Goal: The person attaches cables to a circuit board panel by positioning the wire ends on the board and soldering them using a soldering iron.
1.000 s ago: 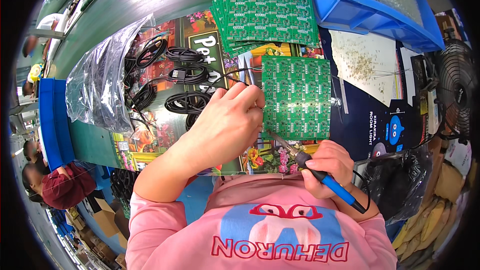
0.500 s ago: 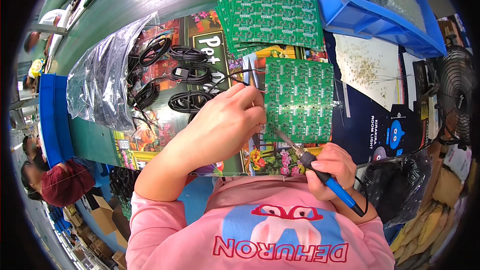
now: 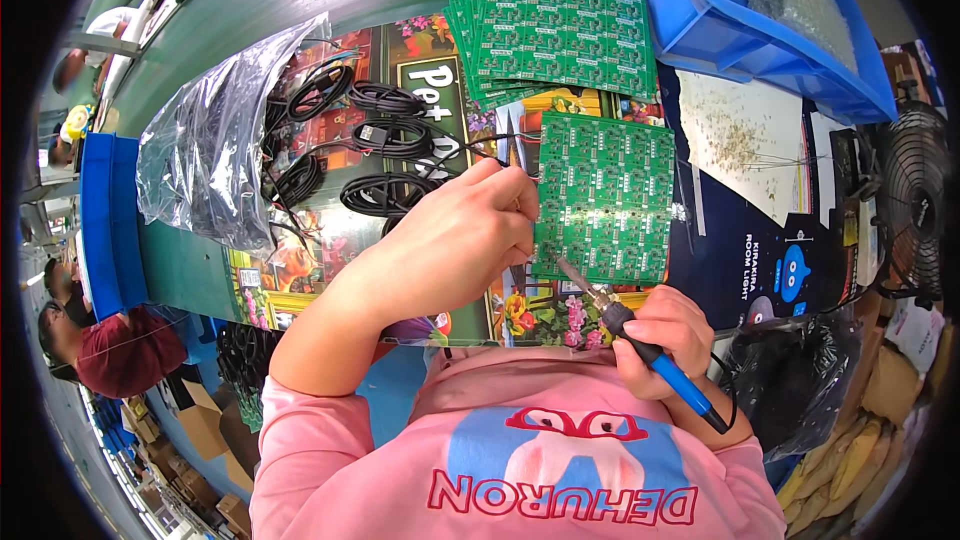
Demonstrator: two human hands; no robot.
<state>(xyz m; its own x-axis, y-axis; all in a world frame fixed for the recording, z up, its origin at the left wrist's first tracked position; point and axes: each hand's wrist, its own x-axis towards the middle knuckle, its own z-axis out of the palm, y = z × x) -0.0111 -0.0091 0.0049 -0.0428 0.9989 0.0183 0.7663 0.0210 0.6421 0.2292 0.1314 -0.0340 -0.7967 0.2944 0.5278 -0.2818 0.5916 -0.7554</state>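
Note:
My right hand is closed around a soldering iron with a blue and black handle. The iron's tip points up and left, near the lower left corner of a green circuit board panel. At that panel's left edge my left hand is closed in a pinch; what its fingers hold is hidden. Black coiled cables lie left of the hand, and one runs to the panel's upper left edge, where thin wires show. Behind the panel sits a stack of similar green circuit board panels.
A clear plastic bag holds more black cables at the left. At the back right stands a blue bin with bubble wrap. White paper with solder-like crumbs lies right of the panel. A fan is at the far right, a blue tray far left.
The whole view has shifted slightly, moving the bench items a little to the right. Both hands keep nearly the same pose, with the iron's tip still by the panel's lower left corner.

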